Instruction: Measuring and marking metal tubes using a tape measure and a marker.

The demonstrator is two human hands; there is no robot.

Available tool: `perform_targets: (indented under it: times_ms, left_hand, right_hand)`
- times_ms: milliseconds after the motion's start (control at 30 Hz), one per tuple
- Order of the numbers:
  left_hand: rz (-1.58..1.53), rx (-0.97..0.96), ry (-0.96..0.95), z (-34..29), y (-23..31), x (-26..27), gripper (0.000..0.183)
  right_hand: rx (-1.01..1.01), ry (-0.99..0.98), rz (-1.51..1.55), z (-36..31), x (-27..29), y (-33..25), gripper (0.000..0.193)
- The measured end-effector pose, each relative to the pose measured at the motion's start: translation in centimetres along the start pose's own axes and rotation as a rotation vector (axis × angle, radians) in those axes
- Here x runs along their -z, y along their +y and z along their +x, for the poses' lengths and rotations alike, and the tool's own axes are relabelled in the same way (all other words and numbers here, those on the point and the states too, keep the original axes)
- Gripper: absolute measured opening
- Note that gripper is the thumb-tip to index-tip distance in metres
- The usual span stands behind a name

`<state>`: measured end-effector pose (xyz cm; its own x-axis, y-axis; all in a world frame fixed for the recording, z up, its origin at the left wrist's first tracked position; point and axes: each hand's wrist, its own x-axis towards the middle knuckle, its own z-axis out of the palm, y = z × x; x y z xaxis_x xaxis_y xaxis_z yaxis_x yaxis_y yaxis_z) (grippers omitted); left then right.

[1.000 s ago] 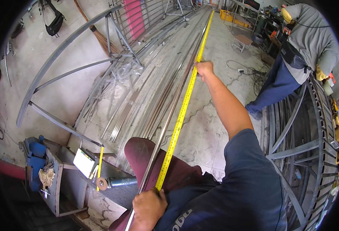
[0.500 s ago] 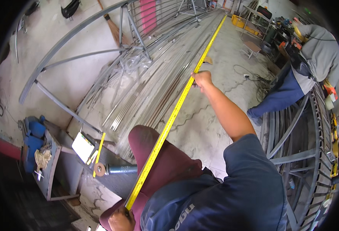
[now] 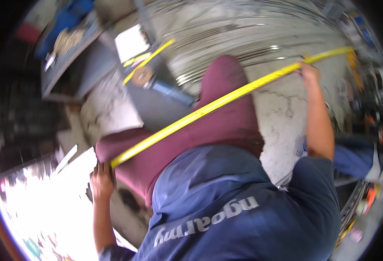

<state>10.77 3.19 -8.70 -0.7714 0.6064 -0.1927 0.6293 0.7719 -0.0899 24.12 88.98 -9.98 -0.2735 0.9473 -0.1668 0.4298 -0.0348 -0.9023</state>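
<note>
A long yellow tape measure (image 3: 209, 108) stretches slantwise across my lap, from lower left to upper right. Its left end is in my left hand (image 3: 102, 182), fingers closed around it beside my knee; the case is mostly hidden there. At the far right my right hand (image 3: 309, 73) grips the blade with the arm stretched out. Beyond that hand the blade runs on a little way toward the right rim. A blue-grey power tool with a round brown disc (image 3: 142, 76) lies in front of my legs, touched by neither hand.
Beside the disc are a white sheet (image 3: 130, 42) and a yellow strip (image 3: 156, 54). A grey metal cabinet (image 3: 85, 65) stands at the left. Long metal bars (image 3: 243, 37) lie on the floor ahead. Another person's blue-trousered leg (image 3: 352, 157) is at the right.
My view has swung downward and turned, blurring the scene. My right hand, still on the tape, now appears farther right, and the tape lies flatter across the picture. My left hand shows more fully.
</note>
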Motion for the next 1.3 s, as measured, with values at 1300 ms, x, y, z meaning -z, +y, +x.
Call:
perform_targets:
  times_ms: [1300]
  left_hand:
    - [0.246, 0.039, 0.124, -10.7, -17.4, -8.3, 0.050]
  right_hand:
    - [0.924, -1.723, -0.939, -49.4, -33.9, -8.3, 0.044]
